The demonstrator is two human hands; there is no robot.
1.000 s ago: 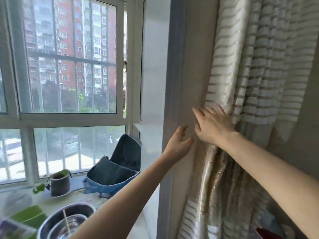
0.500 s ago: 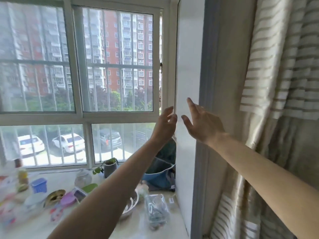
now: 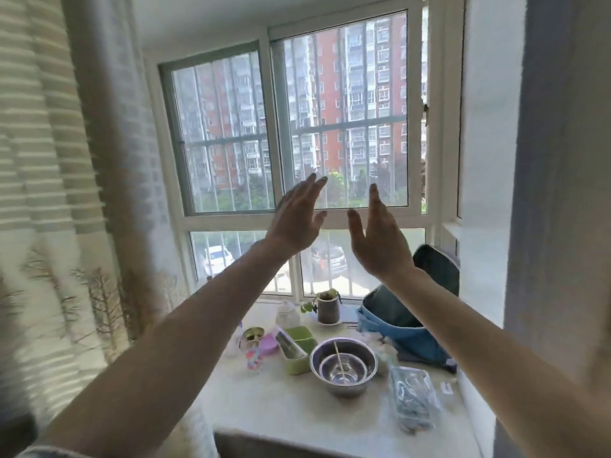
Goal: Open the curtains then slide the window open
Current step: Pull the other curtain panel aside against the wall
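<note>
Two hands, both empty, says the first voice. The left hand (image 3: pixel 297 223) and the right hand (image 3: pixel 377 242) are raised with fingers straight and spread apart, gripping nothing, in front of the lower part of the window (image 3: pixel 344 110). Whether they touch the glass I cannot tell.

And the curtain? asks the second.

The curtain (image 3: pixel 49 153) hangs at the left side, off the panes, so that half looks done. The window stands behind the back edge of the sill (image 3: pixel 297 411). It has a white frame, two upper sashes meeting at the middle stile (image 3: pixel 276 127), and bars outside. It looks shut, though a narrow bright strip at its right side leaves me unsure.

What might go wrong?

Flat palms on smooth glass would likely slip rather than move the sash, so a hold on the stile seems safer. If a latch is set, which I cannot see, pushing harder would only jolt the frame. The reach also passes over clutter: the steel bowl (image 3: pixel 344 361) near the sill's front edge, the plant pot (image 3: pixel 328 310) at its back edge, the blue bag (image 3: pixel 406 332) in the back right corner. A dropped forearm could tip any of them
</note>
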